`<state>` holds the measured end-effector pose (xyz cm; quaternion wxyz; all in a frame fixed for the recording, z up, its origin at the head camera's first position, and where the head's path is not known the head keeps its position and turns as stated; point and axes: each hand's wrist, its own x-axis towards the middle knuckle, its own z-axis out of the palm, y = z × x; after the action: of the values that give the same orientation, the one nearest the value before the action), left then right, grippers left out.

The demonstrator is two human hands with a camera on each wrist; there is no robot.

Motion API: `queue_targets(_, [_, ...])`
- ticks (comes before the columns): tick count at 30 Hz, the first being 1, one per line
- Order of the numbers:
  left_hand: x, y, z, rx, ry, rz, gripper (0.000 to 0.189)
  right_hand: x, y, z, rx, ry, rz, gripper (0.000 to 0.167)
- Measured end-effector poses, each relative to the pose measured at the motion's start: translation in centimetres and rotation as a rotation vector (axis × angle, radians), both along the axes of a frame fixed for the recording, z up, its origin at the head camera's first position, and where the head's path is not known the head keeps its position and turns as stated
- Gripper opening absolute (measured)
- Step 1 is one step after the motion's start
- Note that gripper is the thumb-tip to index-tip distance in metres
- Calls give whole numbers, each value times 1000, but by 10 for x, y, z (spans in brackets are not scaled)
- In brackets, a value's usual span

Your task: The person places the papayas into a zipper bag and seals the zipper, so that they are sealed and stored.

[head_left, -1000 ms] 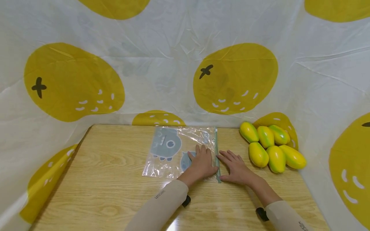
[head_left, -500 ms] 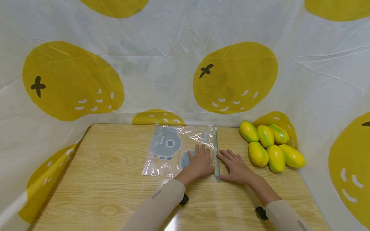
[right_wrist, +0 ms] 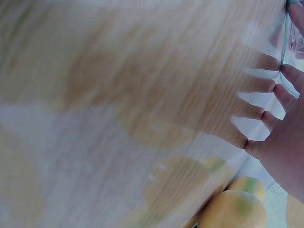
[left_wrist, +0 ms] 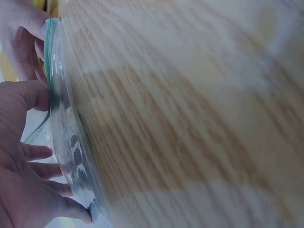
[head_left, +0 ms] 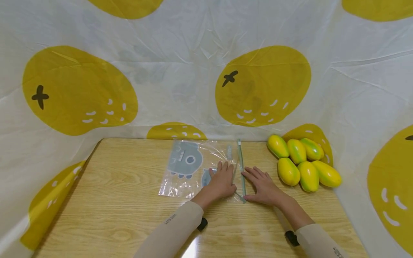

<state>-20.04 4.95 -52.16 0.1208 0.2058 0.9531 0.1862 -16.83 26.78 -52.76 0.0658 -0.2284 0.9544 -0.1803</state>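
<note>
A clear zip bag [head_left: 187, 184] with blue-grey monster prints lies flat on the wooden table, its green-edged mouth facing right. My left hand [head_left: 221, 184] rests on the bag with fingers extended, pressing the upper layer near the mouth. In the left wrist view, the thumb of that hand touches the green strip [left_wrist: 49, 61]. The bag's two green edges stand apart between my hands, joined at the near end. On the right, my right hand [head_left: 264, 188] spreads its fingers, with fingertips on the tabletop and against the outer green edge [head_left: 243, 179].
Several yellow-green mangoes [head_left: 308, 175] lie bunched right of my right hand, near the table's back right corner. A white cloth [head_left: 180, 82] with large yellow fruit prints hangs behind and beside the wooden table [head_left: 122, 200].
My left hand has slid slightly left, drawing the bag's upper green edge away from the outer one, so the mouth has parted. My right hand has stayed in place.
</note>
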Motion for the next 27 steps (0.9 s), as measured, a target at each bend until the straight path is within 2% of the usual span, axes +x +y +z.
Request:
queue_targets(5, [0,-2,-1,26,19,-18,95,1,0,4,-9,-1,-2,92])
queue_targets(11, [-1,0,-3,14,45,-45,106,2,-1,7,1,1,-3,92])
queue_targets(19, [0,3,-4,-67,72,-74,86,1,-1,7,-2,-1,-7,93])
queue_targets(23, [3,3,-5,-117,49,-67,76,2,-2,4,4,-1,-5,92])
queue_targets(27, [4,5,-3,-137,22,-53,77,1,0,2,7,-8,1,92])
